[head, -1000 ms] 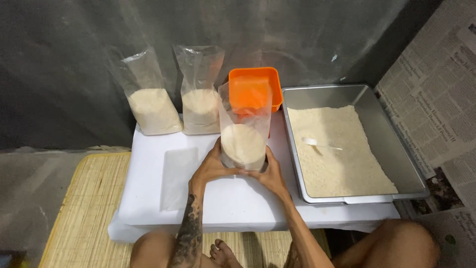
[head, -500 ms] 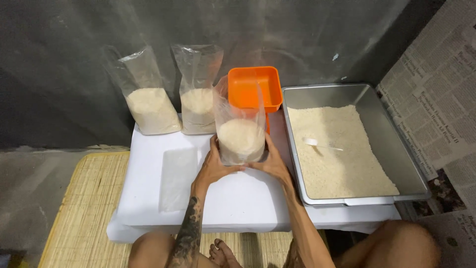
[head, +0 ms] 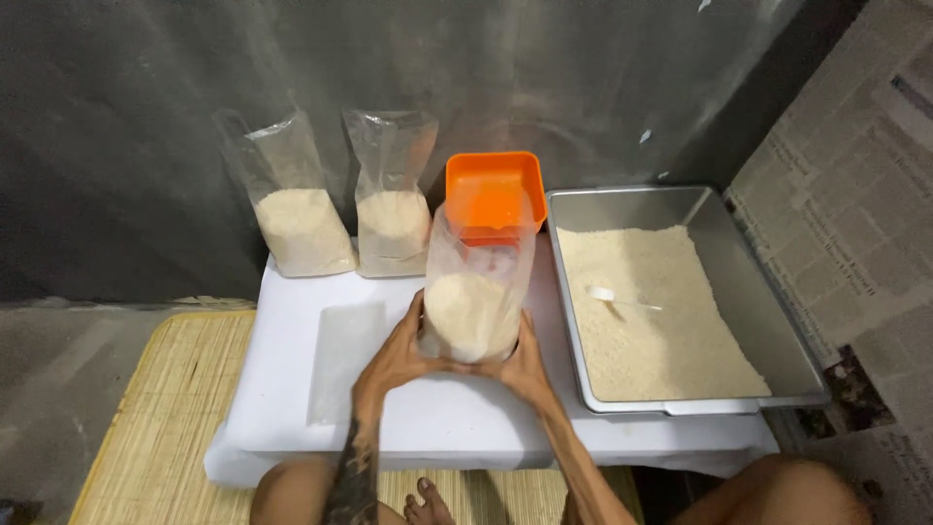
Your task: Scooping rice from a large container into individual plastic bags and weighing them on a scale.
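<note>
Left hand and right hand cup the base of a clear plastic bag part-filled with pale white grain, grasping it from both sides, just above the low white-covered table, in front of the square orange plastic tub. Long axis near vertical; open mouth points up, toward the tub.

Risk: the upper film is slack and unsupported. A tilt or loosened grasp could fold the mouth and spill grain. The rectangular steel tray of grain sits just to the right.
</note>
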